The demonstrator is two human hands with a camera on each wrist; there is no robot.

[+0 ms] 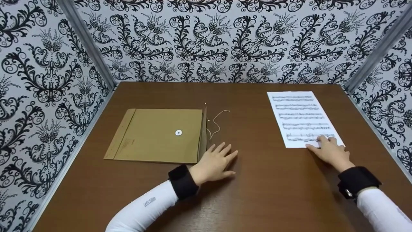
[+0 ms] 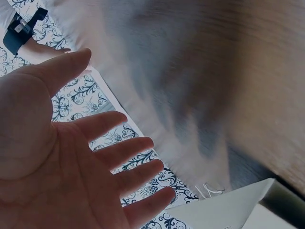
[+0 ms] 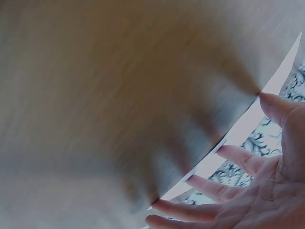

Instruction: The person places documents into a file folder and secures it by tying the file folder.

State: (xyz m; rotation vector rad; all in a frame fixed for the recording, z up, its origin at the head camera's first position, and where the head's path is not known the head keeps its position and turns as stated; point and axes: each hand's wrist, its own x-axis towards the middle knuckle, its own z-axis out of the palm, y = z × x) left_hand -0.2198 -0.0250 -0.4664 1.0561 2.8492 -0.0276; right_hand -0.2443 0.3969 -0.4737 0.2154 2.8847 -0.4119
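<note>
A brown kraft document envelope (image 1: 157, 138) with a white button lies flat at left, its flap edge (image 1: 203, 135) slightly raised on the right side. From that edge a thin string (image 1: 218, 125) trails over the table. My left hand (image 1: 214, 163), fingers spread and holding nothing, hovers by the envelope's near right corner; the left wrist view shows its bare palm (image 2: 52, 167). At right lies a printed sheet of music (image 1: 301, 112). Fingertips of my right hand (image 1: 333, 154) touch its near edge, and in the right wrist view they rest along the paper's margin (image 3: 250, 121).
The brown wooden table (image 1: 251, 187) is bounded by patterned panels at the back (image 1: 209, 42) and both sides, with grey metal posts (image 1: 88, 42) at the corners. Bare tabletop lies between envelope and sheet.
</note>
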